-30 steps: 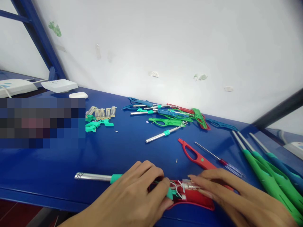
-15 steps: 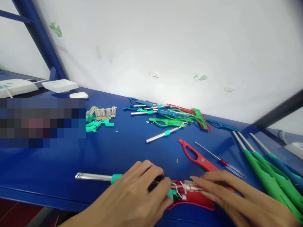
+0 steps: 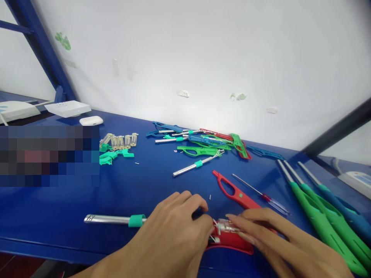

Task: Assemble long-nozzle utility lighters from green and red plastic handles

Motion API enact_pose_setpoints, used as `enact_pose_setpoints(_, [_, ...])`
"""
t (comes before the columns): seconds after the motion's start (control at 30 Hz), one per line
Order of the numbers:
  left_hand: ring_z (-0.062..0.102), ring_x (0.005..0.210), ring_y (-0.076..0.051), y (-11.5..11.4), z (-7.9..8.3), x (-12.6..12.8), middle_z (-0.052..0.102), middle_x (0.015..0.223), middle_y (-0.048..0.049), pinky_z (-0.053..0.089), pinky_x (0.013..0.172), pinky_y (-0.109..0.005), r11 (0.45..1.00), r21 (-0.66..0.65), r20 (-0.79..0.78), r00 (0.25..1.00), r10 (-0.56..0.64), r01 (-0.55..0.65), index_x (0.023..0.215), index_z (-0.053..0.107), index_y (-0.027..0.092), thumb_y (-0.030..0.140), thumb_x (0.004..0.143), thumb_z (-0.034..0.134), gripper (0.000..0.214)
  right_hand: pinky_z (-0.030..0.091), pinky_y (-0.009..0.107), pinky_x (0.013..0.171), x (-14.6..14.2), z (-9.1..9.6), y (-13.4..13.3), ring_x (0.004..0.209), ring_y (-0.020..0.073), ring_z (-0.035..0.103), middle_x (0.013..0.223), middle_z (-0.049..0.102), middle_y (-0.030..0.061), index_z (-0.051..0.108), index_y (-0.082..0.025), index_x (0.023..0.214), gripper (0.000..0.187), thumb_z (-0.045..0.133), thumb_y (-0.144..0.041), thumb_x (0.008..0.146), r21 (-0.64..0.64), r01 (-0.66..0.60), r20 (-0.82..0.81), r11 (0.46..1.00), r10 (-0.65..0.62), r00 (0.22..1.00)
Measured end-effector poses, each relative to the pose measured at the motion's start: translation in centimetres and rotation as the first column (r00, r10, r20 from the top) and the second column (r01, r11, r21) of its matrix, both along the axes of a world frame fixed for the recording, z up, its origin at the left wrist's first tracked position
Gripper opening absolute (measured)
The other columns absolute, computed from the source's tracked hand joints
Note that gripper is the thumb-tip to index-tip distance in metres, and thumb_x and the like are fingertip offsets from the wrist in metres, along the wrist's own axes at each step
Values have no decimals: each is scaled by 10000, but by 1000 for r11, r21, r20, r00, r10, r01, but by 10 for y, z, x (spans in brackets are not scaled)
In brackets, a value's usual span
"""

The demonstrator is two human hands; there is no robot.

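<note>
My left hand (image 3: 178,227) is closed over the middle of an open red lighter shell half (image 3: 236,244) near the table's front edge. From beneath it, a silver metal tube (image 3: 107,219) with a teal collar (image 3: 136,221) sticks out to the left. My right hand (image 3: 281,239) has its fingertips closed on a clear fuel tank (image 3: 227,226) in the shell's right part. Thin white wires show beside the tank; my left fingers hide the parts underneath. Behind my hands lies the other red shell half (image 3: 239,194).
A screwdriver (image 3: 271,201) and a small screw (image 3: 210,197) lie behind my hands. Assembled lighters (image 3: 321,220) are at right. Loose shells (image 3: 199,150) and tubes (image 3: 188,168) are piled near the wall. Clear tanks (image 3: 121,142) and teal pieces (image 3: 111,156) stand at left.
My left hand has shifted over the shell and now covers the teal part and more of the wires. The right hand stays at the tank. The whole view has shifted slightly.
</note>
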State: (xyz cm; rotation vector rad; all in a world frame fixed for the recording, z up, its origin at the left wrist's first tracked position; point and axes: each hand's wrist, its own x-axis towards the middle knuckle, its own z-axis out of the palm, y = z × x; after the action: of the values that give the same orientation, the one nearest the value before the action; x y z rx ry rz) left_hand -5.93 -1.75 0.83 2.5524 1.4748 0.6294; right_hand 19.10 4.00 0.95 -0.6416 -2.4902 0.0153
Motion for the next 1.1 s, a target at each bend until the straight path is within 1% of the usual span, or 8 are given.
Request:
enact_pose_setpoints(0.17, [687, 982, -249, 5, -2, -2, 733, 1121, -50, 585, 911, -445, 998, -44, 25, 999, -34, 35, 1043, 742, 205, 122, 963, 592, 189, 559, 64, 844, -1, -1, 0, 954, 79, 782, 1073, 749, 14, 694, -319, 1256, 307, 437, -277, 1093, 1, 24, -13, 1000, -24, 1000])
enact_pose_setpoints(0.33, [691, 944, -244, 5, -1, -3, 742, 1086, -52, 589, 880, -414, 998, -43, -28, 999, -44, 43, 1024, 732, 195, 121, 957, 604, 162, 572, 74, 841, -1, 2, 2, 917, 85, 794, 1051, 773, 13, 703, -301, 1241, 283, 466, -289, 1086, 44, 46, -11, 998, -45, 999])
enact_pose_setpoints(0.5, [705, 884, -248, 5, 10, 1, 753, 1009, -43, 597, 824, -395, 998, 18, -172, 984, -50, 54, 984, 723, 191, 108, 922, 660, 121, 580, 70, 816, -1, 2, 1, 881, 91, 803, 989, 792, 15, 766, -292, 1152, 327, 447, -330, 1095, 51, 72, -20, 996, -71, 997])
enact_pose_setpoints(0.67, [718, 780, -259, 5, 19, 7, 766, 919, -57, 594, 700, -382, 984, 147, -302, 952, -52, 101, 916, 729, 174, 110, 918, 653, 99, 594, 99, 823, -1, -2, -1, 877, 110, 806, 988, 801, 31, 785, -265, 1133, 335, 458, -316, 1088, 52, 68, -47, 996, -65, 997])
enact_pose_setpoints(0.77, [703, 702, -254, 5, 20, 13, 769, 868, -59, 549, 592, -359, 961, 256, -315, 949, -19, 104, 877, 737, 165, 92, 874, 660, 107, 576, 87, 850, -2, -4, -2, 876, 101, 803, 975, 799, 40, 786, -227, 1110, 324, 465, -257, 1077, 61, 72, -64, 996, -68, 996])
enact_pose_setpoints(0.87, [682, 663, -246, 3, 19, 20, 766, 834, -58, 506, 561, -351, 941, 327, -292, 956, 12, 88, 839, 729, 172, 108, 832, 671, 87, 569, 81, 858, -4, -7, -4, 890, 92, 797, 977, 789, 35, 764, -217, 1137, 305, 469, -198, 1059, 39, 82, -110, 996, -78, 991])
enact_pose_setpoints(0.97, [665, 653, -233, 2, 18, 23, 758, 824, -54, 488, 581, -340, 930, 357, -296, 955, 25, 86, 831, 712, 187, 118, 842, 649, 94, 561, 95, 898, -3, -12, -6, 926, 90, 789, 1010, 774, 32, 733, -224, 1187, 296, 478, -169, 1047, 12, 90, -132, 996, -88, 987])
enact_pose_setpoints(1.1, [636, 620, -222, 6, 12, 16, 733, 787, -31, 478, 597, -328, 929, 363, -309, 950, 44, 76, 850, 688, 197, 102, 888, 565, 160, 557, 113, 929, 0, -19, -7, 975, 95, 776, 1074, 755, 37, 713, -231, 1238, 308, 493, -157, 1036, -18, 98, -136, 995, -100, 986])
